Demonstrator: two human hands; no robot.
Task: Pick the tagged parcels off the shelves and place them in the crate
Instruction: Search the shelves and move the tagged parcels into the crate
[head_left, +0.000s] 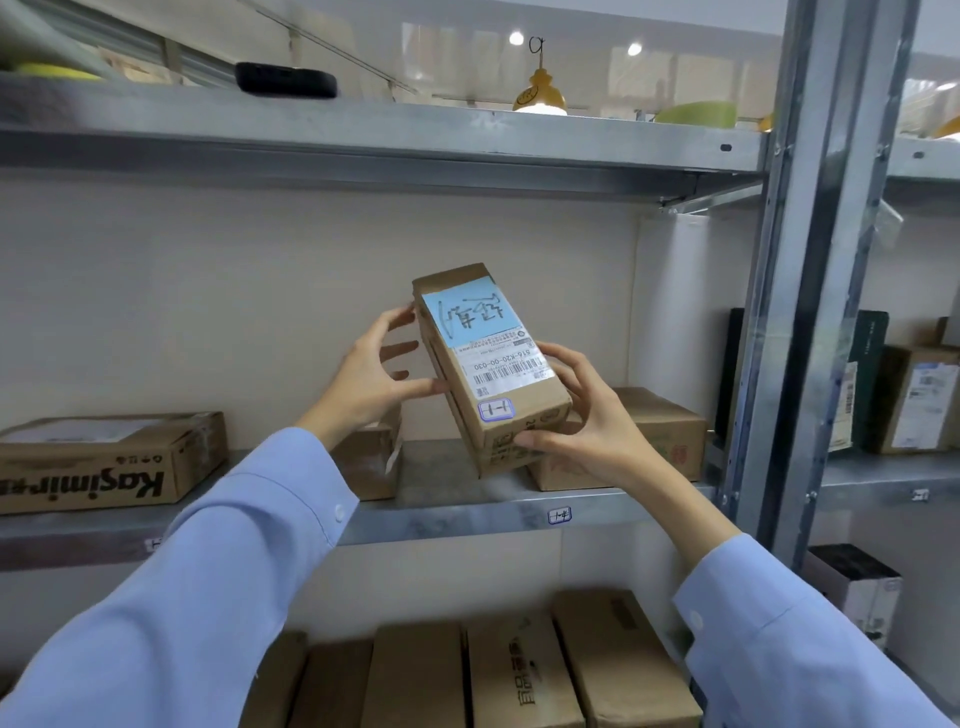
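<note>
We hold tagged parcel (488, 364) tilted over shelf (441, 519) front edge: R hand (587, 421) grips lower end, L hand (371, 376) spread, touching its side. Stiff card, prob light; grip long sides.

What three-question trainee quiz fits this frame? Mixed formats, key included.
1. True or false: the parcel is held tilted, not upright.
2. What colour is the handwritten note stuck on the parcel? A blue, B yellow, C pink.
3. Short answer: which hand grips the parcel's lower end?

Key: 1 true. 2 A. 3 the right hand.
</note>
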